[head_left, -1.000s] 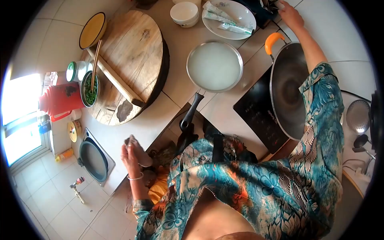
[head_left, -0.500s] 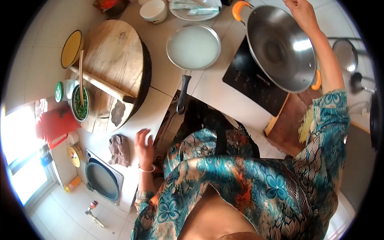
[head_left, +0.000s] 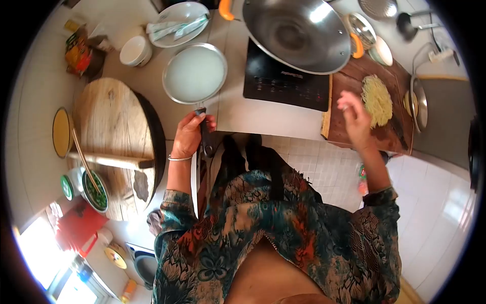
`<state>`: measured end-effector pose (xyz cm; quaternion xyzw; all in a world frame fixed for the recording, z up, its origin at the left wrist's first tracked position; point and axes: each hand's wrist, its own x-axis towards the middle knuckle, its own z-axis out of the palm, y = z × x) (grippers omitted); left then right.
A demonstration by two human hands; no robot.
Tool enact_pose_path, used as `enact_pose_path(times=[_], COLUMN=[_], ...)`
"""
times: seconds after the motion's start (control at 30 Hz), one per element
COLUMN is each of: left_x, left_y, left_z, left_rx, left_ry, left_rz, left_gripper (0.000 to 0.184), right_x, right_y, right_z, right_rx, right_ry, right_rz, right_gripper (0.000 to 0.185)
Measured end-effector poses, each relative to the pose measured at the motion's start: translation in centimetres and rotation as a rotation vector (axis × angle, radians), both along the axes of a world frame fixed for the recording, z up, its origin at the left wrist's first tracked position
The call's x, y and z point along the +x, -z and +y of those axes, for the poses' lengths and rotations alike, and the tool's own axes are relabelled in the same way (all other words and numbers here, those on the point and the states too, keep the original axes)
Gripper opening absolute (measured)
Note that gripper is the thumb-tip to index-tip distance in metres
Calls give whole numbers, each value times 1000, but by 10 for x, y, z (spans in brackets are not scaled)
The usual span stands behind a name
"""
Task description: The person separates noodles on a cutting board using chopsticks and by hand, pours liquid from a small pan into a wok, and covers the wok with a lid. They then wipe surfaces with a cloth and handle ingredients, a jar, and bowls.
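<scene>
My left hand (head_left: 187,133) is closed round the black handle of a small frying pan (head_left: 195,73), which sits on the counter and is full of cloudy whitish liquid. My right hand (head_left: 357,120) is open and holds nothing; it hovers by the near-left part of a brown cutting board (head_left: 349,83). Just right of that hand lies a heap of pale yellow shreds (head_left: 377,101), with a dark-bladed knife (head_left: 399,133) beside it. Behind, a large wok (head_left: 293,38) with orange handles rests on the black induction cooker (head_left: 283,83).
To the left is a round wooden lid (head_left: 114,111) with a bar handle. A bowl of chopped greens (head_left: 96,195) with chopsticks stands at its edge. White bowls (head_left: 135,50) and an oval plate (head_left: 178,25) with wrapped packets are at the back. Ladles (head_left: 407,26) hang at the right.
My left hand has moved forward from beside the counter and taken hold of the pan's handle. My right hand has come back from above the wok to the cutting board. The view has turned rightward.
</scene>
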<state>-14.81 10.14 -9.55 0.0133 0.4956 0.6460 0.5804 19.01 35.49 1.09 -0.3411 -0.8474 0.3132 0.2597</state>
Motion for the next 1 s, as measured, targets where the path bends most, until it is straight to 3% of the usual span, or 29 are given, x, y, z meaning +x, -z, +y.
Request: enact_pose_path(times=[0.3, 0.5, 0.67, 1.0], left_x=[0, -4, 1, -11], left_y=[2, 0, 3, 16], left_z=[18, 25, 40, 26], left_rx=[-58, -171, -151, -188], left_ry=[-29, -35, -42, -142], left_rz=[-33, 88, 77, 118], left_gripper=[19, 22, 13, 16], right_x=[65, 98, 120, 176], right_y=[96, 130, 121, 117], right_z=[-59, -35, -17, -23], right_rx=[-278, -181, -237, -339], right_ry=[27, 32, 83, 180], right_rz=[-187, -196, -204, -249], right_gripper=[31, 23, 25, 21])
